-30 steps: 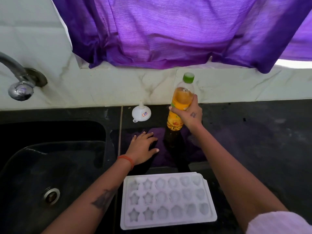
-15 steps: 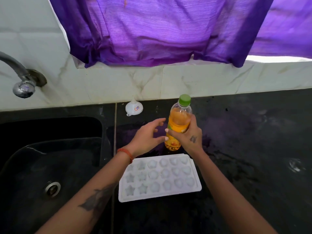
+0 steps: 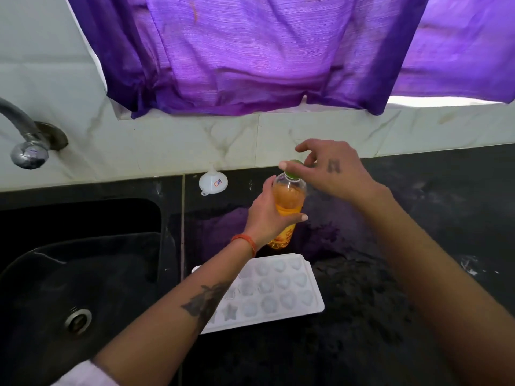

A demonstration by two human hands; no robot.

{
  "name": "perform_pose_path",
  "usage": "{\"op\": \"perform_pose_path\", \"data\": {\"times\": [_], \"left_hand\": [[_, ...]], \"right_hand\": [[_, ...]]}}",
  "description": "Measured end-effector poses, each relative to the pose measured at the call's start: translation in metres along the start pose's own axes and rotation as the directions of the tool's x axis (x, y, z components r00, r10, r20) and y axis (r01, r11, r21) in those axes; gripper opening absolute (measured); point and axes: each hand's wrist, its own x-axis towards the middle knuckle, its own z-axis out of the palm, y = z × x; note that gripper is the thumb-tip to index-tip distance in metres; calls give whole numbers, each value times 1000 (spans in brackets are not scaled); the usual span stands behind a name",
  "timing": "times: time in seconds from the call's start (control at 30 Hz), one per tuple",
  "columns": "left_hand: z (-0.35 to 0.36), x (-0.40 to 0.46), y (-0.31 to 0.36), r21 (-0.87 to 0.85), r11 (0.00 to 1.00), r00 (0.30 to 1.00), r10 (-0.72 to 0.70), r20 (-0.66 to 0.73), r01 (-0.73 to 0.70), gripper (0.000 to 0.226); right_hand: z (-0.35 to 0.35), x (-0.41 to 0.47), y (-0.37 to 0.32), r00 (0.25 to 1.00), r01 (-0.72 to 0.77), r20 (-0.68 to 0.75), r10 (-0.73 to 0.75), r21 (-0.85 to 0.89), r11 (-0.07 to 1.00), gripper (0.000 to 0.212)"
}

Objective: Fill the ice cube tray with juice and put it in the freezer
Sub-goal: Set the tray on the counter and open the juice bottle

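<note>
A clear bottle of orange juice (image 3: pixel 288 200) stands upright on the black counter, just behind the tray. My left hand (image 3: pixel 269 215) is wrapped around its middle. My right hand (image 3: pixel 331 168) is over the top, with thumb and fingers pinching the green cap (image 3: pixel 293 166). The white ice cube tray (image 3: pixel 278 291), with star and round moulds, lies flat near the counter's front; my left forearm hides its left part. The moulds look empty.
A small white funnel (image 3: pixel 213 183) lies upside down by the back wall. A black sink (image 3: pixel 78 274) with a drain takes up the left, under a metal tap (image 3: pixel 26 143). A purple curtain (image 3: pixel 250 51) hangs above the counter (image 3: pixel 390 274).
The bottle has passed from my right hand to my left. My right hand has risen to the cap. The view has shifted so the tray sits lower and more central.
</note>
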Motion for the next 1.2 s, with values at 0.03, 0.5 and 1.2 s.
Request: {"op": "perform_pose_path", "data": {"times": [0.03,0.5,1.2], "left_hand": [[3,2,1,17,1000,999,14,-35,-13,94],[-1,19,-8,116,990,996,86,-6,-85,80],[-3,14,-4,120,989,994,81,72,-90,85]], "right_hand": [[1,6,-4,1000,13,13,-12,-121,993,59],[4,28,21,879,476,204,-431,-303,826,34],[-12,30,-3,900,393,344,-268,-376,839,42]]}}
